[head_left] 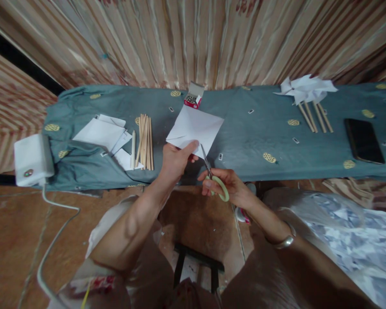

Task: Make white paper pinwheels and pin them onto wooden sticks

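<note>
A square sheet of white paper (196,124) is pinched at its near side by my left hand (178,159), thumb on top and fingers beneath. One slit shows at the sheet's left corner. My right hand (223,184) grips a pair of scissors (218,185) with pale green handles, and the blades meet the sheet's near right corner. Just beyond the paper stands a small red box (193,96), its lid up and small metal pieces inside. Left of my left hand lie a bundle of wooden sticks (144,141) and a stack of white paper sheets (101,133).
White paper pinwheels (307,89) on sticks lie at the back right of the cloth-covered table (244,141). A black phone (364,140) rests at the right. A white device (32,159) with a cable sits at the left end. A plastic bag of white pieces (357,240) is at lower right.
</note>
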